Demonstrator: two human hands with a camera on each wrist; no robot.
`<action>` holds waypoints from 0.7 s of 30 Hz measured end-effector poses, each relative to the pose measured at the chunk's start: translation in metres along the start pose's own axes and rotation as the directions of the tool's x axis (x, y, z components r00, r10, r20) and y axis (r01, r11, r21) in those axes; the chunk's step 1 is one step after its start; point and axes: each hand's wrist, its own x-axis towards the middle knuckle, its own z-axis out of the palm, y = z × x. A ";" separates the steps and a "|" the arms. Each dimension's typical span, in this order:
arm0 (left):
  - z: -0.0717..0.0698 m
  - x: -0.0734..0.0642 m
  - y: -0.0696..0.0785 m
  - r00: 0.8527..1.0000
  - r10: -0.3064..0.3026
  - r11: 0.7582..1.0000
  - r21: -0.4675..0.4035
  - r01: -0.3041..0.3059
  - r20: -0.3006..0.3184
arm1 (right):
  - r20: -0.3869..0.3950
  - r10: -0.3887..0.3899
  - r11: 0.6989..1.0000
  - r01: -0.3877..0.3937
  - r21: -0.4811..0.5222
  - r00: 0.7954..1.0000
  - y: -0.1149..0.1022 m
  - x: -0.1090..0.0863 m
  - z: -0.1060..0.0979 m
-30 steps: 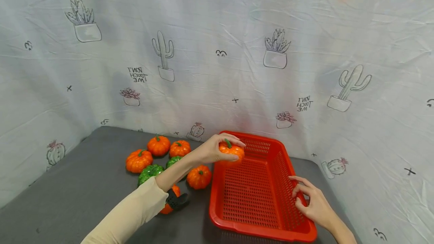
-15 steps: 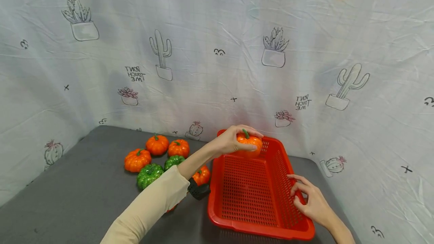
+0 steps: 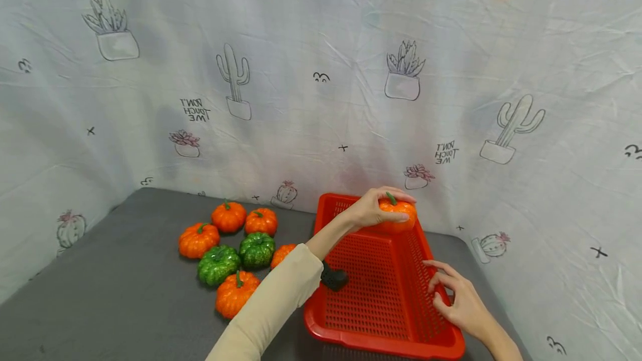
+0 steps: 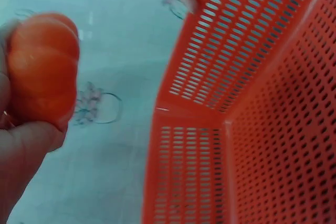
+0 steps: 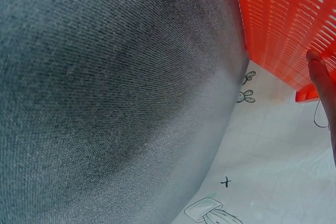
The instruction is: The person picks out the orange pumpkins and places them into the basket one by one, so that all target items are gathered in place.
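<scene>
We note the left hand (image 3: 373, 209) pinching an orange pumpkin (image 3: 401, 207) between thumb and fingers, above the far right corner of the red basket (image 3: 381, 343), and the right hand (image 3: 461, 302) gripping that basket's right rim with bent fingers. Between the basket's left edge and the left edge of the grey surface (image 3: 110, 283), we count five more orange pumpkins (image 3: 199, 240) and two green pumpkins (image 3: 257, 250), one orange partly behind the beige sleeve (image 3: 281, 299).
</scene>
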 end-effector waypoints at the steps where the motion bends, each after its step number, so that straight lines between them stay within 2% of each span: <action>1: 0.003 0.003 -0.004 1.000 0.000 1.000 -0.002 0.000 -0.006 | -0.001 0.003 1.000 -0.003 0.000 1.000 0.000 0.000 0.000; 6: 0.013 0.017 -0.025 0.999 0.027 1.000 0.004 -0.027 -0.027 | -0.008 0.011 1.000 -0.011 -0.012 1.000 0.001 0.001 0.001; 11: 0.014 0.022 -0.042 0.998 0.062 0.998 0.019 -0.062 -0.023 | -0.006 0.021 0.999 -0.022 -0.023 1.000 0.000 0.005 0.003; 15: 0.014 0.021 -0.059 1.000 0.026 0.999 0.027 -0.026 0.002 | 0.003 0.038 0.999 -0.038 -0.016 0.999 0.000 0.005 0.003; 21: 0.018 0.021 -0.080 1.000 -0.017 0.998 0.062 0.018 -0.018 | -0.007 0.041 0.998 -0.041 -0.038 0.999 0.002 0.001 0.000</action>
